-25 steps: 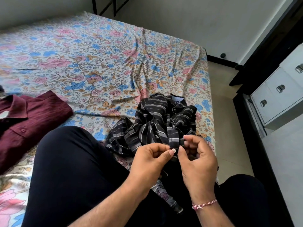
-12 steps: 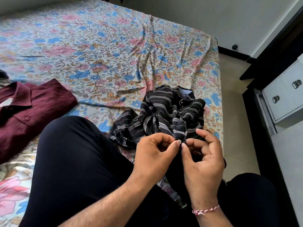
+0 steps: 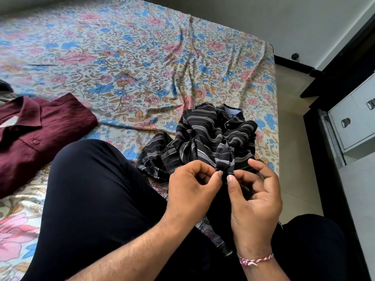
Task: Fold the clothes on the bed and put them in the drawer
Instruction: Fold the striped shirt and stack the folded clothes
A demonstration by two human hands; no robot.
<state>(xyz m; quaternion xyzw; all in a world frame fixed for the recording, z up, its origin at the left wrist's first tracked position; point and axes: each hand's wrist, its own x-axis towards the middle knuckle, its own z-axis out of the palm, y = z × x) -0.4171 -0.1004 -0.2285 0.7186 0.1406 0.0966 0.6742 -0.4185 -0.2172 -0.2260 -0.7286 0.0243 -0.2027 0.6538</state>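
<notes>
broadly, the bed (image 3: 142,57) fills the upper and left of the frame under a floral sheet, and a white drawer unit (image 3: 353,120) stands at the right edge, across a strip of floor from the mattress. at the left edge lies a maroon shirt (image 3: 36,136), flat and seemingly already folded, well apart from the work in hand. the person's dark-trousered legs take up the lower frame.

the striped shirt (image 3: 213,142) sits crumpled at centre right, near the bed's right edge, its collar at the far end and its bulk running from there down toward the hands. so the garment lies up-frame and away from the grip, with its long axis pointing roughly from the collar toward the lap.

the left hand (image 3: 190,191) and the right hand (image 3: 255,199) meet at the near end of that axis, lower centre, each with thumb and forefinger pinching a narrow bunched strip of striped cloth. the other fingers are curled loosely. whether a button sits between the fingertips is too small to tell.

both hands are equally near the strip; the right hand is the one nearer the drawers. my judgement: the shirt has yet to be spread flat, and drawing it out up-frame along that axis is what folding calls for.
</notes>
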